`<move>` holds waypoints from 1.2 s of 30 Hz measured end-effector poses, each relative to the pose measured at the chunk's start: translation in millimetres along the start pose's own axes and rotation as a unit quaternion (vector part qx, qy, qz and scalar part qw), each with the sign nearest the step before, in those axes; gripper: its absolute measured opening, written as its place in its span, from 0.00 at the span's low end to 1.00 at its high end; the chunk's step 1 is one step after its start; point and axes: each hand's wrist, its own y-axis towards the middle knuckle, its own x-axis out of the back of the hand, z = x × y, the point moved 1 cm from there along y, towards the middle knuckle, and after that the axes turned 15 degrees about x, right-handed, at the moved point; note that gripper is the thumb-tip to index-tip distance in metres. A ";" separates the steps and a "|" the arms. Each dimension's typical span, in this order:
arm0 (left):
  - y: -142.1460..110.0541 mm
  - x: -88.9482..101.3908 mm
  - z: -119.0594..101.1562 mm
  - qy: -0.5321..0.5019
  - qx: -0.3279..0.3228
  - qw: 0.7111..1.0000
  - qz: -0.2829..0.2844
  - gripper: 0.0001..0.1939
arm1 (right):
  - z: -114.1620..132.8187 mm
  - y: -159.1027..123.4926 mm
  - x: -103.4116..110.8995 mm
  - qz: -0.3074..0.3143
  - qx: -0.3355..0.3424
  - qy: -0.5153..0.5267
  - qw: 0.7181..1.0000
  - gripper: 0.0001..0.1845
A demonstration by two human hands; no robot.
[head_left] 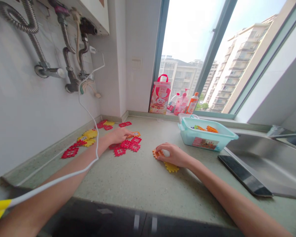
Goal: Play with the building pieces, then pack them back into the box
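Observation:
My left hand (pixel 120 135) reaches over a loose group of red interlocking plastic tiles (pixel 125 144). Its index finger is stretched out and touches an orange tile (pixel 137 134) at the group's far edge; the thumb is hard to make out. Fingers and thumb of my right hand (pixel 172 154) curve round another orange interlocking tile (pixel 157 153), gripping it just above the counter. A yellow toothed tile (pixel 172 167) lies partly covered beneath that hand.
Further left lie yellow tiles (pixel 89 136) and more red tiles (pixel 70 152). A turquoise tub (pixel 204 141) holds several pieces. Near the sink (pixel 281 164) rests a black phone (pixel 244 174). A white cable (pixel 97 144) crosses over my left forearm. Bottles (pixel 182 104) stand by the window.

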 end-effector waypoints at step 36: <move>-35.7 -10.7 -98.6 -0.010 -0.214 0.976 -0.049 0.20 | -2.1 4.5 22.7 -0.172 -0.065 -0.193 0.964 0.11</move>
